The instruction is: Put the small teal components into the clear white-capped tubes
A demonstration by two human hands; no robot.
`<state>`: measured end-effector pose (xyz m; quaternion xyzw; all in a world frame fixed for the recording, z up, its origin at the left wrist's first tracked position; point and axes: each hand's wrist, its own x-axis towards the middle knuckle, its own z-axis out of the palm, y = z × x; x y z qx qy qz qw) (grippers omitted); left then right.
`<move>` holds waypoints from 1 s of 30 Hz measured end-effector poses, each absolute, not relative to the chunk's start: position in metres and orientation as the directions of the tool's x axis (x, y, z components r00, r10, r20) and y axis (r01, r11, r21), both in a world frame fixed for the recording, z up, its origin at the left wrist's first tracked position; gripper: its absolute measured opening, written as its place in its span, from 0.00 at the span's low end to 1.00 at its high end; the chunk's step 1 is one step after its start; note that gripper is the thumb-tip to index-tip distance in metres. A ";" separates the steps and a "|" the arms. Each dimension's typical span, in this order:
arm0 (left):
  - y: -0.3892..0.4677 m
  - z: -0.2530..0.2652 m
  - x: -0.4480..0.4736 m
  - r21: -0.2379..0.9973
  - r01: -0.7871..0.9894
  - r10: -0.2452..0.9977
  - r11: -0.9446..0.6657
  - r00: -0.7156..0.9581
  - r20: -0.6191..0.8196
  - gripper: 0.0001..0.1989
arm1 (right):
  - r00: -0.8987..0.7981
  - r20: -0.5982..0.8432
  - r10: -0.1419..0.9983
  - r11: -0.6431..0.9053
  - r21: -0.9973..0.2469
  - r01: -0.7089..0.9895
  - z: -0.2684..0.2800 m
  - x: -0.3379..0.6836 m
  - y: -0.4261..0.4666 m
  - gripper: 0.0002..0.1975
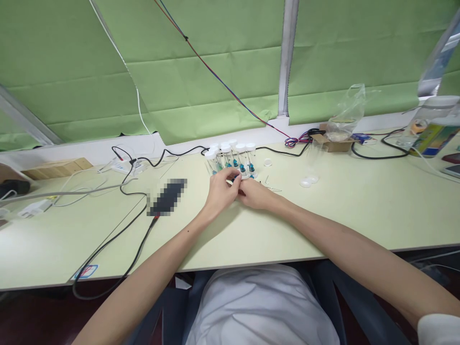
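Observation:
My left hand [223,188] and my right hand [256,192] meet over the table [230,235], fingers closed together. A small white rim shows at their fingertips, but I cannot make out what they hold. Just behind them stands a cluster of clear tubes with white lids [225,147], with blue-green pieces inside. Thin bent metal pieces [270,186] lie right of my right hand. Farther right are clear tubes [313,165] with white round ends, and a small white ring-shaped cap [268,162] rests behind the metal pieces.
A dark pixelated device [167,197] lies left of my hands, with a black cable [138,254] running to the table's front edge. At the back right are a cardboard box [336,143], a plastic bag [347,115] and a large clear jar [436,117]. Wooden blocks [57,167] sit far left.

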<state>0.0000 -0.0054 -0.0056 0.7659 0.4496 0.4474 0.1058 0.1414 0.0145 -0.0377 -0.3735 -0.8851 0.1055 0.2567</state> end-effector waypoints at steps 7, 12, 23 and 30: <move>-0.006 -0.006 0.000 0.557 0.599 0.782 -0.576 0.204 0.589 0.06 | -0.600 0.368 0.710 0.704 -0.390 0.594 -0.036 0.142 0.012 0.12; -0.007 -0.005 0.000 0.554 0.600 0.782 -0.578 0.213 0.585 0.07 | -0.591 0.341 0.731 0.681 -0.402 0.612 -0.035 0.142 0.009 0.11; -0.007 -0.006 0.000 0.548 0.606 0.782 -0.576 0.213 0.585 0.07 | -0.586 0.327 0.741 0.671 -0.396 0.627 -0.034 0.141 0.008 0.11; -0.008 -0.006 0.001 0.542 0.611 0.782 -0.577 0.220 0.583 0.07 | -0.586 0.354 0.729 0.684 -0.400 0.609 -0.036 0.142 0.009 0.11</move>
